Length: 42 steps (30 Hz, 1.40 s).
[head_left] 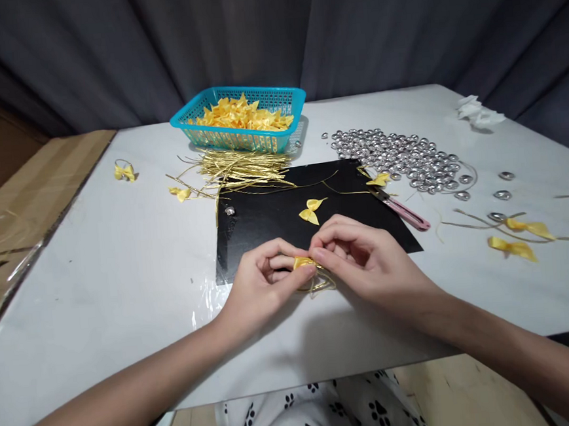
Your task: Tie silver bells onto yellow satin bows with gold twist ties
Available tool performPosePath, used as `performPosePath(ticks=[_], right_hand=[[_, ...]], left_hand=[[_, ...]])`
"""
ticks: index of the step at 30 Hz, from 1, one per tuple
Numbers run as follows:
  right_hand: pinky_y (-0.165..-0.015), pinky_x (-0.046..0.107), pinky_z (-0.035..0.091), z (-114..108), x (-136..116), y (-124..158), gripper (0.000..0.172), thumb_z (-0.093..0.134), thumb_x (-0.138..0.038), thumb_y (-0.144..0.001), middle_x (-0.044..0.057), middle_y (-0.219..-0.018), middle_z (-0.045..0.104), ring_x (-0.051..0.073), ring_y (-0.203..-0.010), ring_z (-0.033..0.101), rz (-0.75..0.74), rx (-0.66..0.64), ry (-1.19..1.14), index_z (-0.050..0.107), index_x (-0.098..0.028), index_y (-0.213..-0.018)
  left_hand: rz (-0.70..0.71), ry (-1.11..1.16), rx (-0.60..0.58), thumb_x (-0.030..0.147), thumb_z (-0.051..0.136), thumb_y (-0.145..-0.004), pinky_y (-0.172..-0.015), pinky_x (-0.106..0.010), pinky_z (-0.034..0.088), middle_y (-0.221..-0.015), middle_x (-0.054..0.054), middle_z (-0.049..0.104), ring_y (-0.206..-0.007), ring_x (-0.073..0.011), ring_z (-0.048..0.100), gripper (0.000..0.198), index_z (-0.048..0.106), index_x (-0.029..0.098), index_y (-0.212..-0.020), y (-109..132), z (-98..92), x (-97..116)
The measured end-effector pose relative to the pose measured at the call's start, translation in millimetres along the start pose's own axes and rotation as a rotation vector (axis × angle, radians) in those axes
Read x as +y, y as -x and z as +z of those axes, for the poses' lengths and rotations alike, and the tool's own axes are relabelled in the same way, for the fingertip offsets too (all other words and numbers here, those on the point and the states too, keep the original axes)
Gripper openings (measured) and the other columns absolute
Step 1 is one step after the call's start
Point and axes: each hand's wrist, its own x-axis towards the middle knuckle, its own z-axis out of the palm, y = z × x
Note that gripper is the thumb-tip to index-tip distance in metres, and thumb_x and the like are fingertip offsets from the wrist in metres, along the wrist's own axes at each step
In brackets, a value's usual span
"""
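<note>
Between my two hands is a yellow ribbon bow (300,262) with a loop of gold cord (325,280) hanging below it. My left hand (272,276) pinches the bow from the left, thumb on top. The fingertips of my right hand (361,253) are pressed together at the bow's right side, where the cord meets it. Fingers cover most of the bow and its middle. Just beyond, another yellow bow (312,211) lies on a black mat (270,224). A small silver bead (230,211) sits on the mat's left part.
At the back stands a blue basket (238,130) of yellow bows, with gold cords (244,167) before it. Silver beads (393,155) spread to the right. A pink-handled cutter (405,211) lies on the mat's right edge. A finished-looking looped bow (124,171) rests far left; crumpled tissue (478,112) far right.
</note>
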Motion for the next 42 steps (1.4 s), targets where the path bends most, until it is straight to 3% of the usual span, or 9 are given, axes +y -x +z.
performPosePath(ticks=[6, 13, 19, 31, 37, 42], right_hand=[[-0.05, 0.021, 0.038, -2.9, 4.1, -7.6, 0.012, 0.054, -0.021, -0.081, 0.002, -0.077, 0.051, 0.007, -0.058, 0.044, -0.054, 0.023, -0.073, 0.058, -0.015, -0.071], [-0.048, 0.02, 0.036, -5.1, 9.4, -8.5, 0.014, 0.056, -0.023, -0.082, 0.003, -0.074, 0.059, 0.009, -0.059, 0.048, -0.038, -0.081, -0.017, 0.064, -0.014, -0.073], [-0.064, 0.023, 0.045, -5.3, 7.8, -5.6, 0.012, 0.056, -0.016, -0.083, 0.003, -0.074, 0.066, 0.012, -0.071, 0.058, -0.19, 0.02, 0.076, 0.066, -0.014, -0.076], [-0.06, 0.024, 0.046, -2.2, 2.9, -7.0, 0.014, 0.052, -0.017, -0.083, 0.004, -0.071, 0.065, 0.012, -0.067, 0.058, -0.229, 0.086, 0.036, 0.064, -0.015, -0.075], [-0.056, 0.022, 0.045, 2.6, 2.5, -13.0, 0.014, 0.052, -0.019, -0.084, 0.003, -0.072, 0.063, 0.011, -0.065, 0.057, -0.157, 0.041, -0.06, 0.061, -0.016, -0.074], [-0.063, 0.023, 0.049, -0.3, 5.8, -17.0, 0.012, 0.056, -0.022, -0.083, 0.005, -0.078, 0.067, 0.013, -0.072, 0.062, -0.112, -0.059, -0.149, 0.064, -0.015, -0.077]], left_hand=[[-0.027, -0.033, 0.029, 0.016, 0.071, -0.068, -0.053, -0.02, 0.044, -0.06, -0.001, 0.067, -0.053, -0.0082, 0.058, 0.013, 0.058, 0.013, -0.065, -0.9, -0.9, 2.4], [-0.017, 0.01, 0.035, 0.013, 0.07, -0.068, -0.055, -0.017, 0.043, -0.059, 0.0, 0.067, -0.055, -0.0063, 0.057, 0.013, 0.059, 0.013, -0.062, -1.2, -1.6, 1.8], [-0.026, 0.038, 0.03, 0.013, 0.071, -0.069, -0.056, -0.017, 0.043, -0.058, 0.001, 0.068, -0.054, -0.0058, 0.058, 0.01, 0.061, 0.013, -0.065, -2.5, -3.7, 0.1], [-0.031, 0.115, 0.013, 0.012, 0.071, -0.069, -0.054, -0.015, 0.044, -0.055, 0.002, 0.067, -0.052, -0.0042, 0.057, 0.011, 0.061, 0.012, -0.064, -4.5, -4.1, 1.0], [-0.018, 0.117, 0.03, 0.01, 0.07, -0.068, -0.056, -0.015, 0.045, -0.057, 0.002, 0.069, -0.053, -0.0046, 0.059, 0.01, 0.062, 0.013, -0.064, -4.5, -3.9, -0.9], [0.013, 0.178, 0.061, 0.01, 0.07, -0.067, -0.058, -0.014, 0.046, -0.055, 0.004, 0.068, -0.053, -0.004, 0.059, 0.011, 0.062, 0.015, -0.063, -4.2, -4.5, -1.6]])
